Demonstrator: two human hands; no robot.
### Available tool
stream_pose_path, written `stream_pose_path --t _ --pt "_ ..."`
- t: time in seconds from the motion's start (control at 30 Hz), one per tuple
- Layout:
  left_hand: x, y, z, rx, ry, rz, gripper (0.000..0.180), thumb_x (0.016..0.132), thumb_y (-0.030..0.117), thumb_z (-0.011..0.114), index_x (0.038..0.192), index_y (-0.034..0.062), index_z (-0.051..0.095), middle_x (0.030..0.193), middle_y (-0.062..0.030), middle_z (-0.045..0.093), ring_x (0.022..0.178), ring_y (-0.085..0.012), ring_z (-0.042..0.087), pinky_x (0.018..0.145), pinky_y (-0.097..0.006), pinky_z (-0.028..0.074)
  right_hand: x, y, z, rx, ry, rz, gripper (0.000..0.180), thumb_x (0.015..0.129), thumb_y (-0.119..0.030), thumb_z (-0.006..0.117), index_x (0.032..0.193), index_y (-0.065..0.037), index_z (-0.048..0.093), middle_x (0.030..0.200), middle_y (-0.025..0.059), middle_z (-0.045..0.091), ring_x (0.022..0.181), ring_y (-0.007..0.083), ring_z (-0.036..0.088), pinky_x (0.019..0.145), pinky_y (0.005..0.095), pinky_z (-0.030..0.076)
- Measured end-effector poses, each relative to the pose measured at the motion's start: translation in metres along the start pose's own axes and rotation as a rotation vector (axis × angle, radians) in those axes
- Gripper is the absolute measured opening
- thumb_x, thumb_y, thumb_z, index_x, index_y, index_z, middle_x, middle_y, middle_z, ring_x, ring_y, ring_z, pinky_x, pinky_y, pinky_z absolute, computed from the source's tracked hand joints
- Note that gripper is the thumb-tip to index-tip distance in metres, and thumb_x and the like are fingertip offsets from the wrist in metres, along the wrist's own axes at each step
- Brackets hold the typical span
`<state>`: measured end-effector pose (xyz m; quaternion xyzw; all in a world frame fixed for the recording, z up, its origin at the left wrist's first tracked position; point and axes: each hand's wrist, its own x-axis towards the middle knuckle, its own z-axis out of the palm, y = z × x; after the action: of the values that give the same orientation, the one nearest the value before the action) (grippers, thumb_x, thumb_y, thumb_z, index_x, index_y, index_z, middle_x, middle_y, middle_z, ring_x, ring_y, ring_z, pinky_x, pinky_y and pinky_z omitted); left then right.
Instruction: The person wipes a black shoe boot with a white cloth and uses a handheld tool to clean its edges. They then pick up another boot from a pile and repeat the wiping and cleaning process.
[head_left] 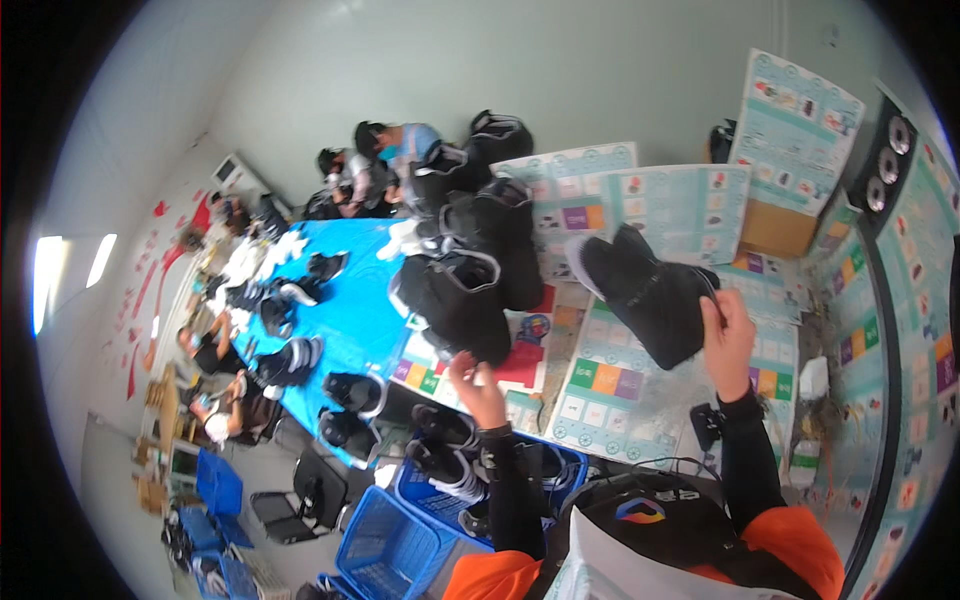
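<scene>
Right hand [727,335] grips a black boot [645,292] (raised above printed sheets [610,385]); left hand [478,385], fingers loosely spread, touches black boot pile [470,270].

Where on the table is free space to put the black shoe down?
Free: the printed mat between the left hand and right hand, below the raised black shoe. Crowded: the black boots left of it, and the blue cloth with more shoes.

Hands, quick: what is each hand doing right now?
Left hand: fingers spread open, touching a black boot in the pile.
Right hand: closed on another black boot, holding it up.
</scene>
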<state>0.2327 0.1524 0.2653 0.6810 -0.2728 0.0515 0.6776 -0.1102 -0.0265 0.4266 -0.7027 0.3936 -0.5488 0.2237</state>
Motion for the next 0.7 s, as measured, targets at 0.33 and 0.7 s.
stream_pose_path --t 0.33,0.7 --pt "-0.094 0.260 0.023 0.460 0.009 0.700 0.051 0.084 -0.003 0.062 0.133 -0.0120 0.054 0.148 -0.0291 0.042 0.131 -0.0409 0.047 0.094 -0.041 0.052 -0.045 0.086 -0.081 0.140 -0.100 0.128 0.016 0.102 -0.011 0.060 0.094 -0.001 0.050 0.072 0.0043 0.044 0.068 0.0093 0.037 0.058 0.0276 0.033" --pt "-0.131 0.365 0.047 -0.005 -1.192 0.848 0.060 0.084 0.011 0.069 0.142 0.0133 0.056 0.152 -0.0158 0.047 0.137 -0.0402 0.042 0.111 -0.054 0.032 -0.039 0.109 -0.104 0.321 -0.287 0.241 0.021 0.100 -0.010 0.062 0.088 -0.003 0.046 0.072 -0.0008 0.041 0.067 0.0061 0.036 0.059 0.0252 0.030"
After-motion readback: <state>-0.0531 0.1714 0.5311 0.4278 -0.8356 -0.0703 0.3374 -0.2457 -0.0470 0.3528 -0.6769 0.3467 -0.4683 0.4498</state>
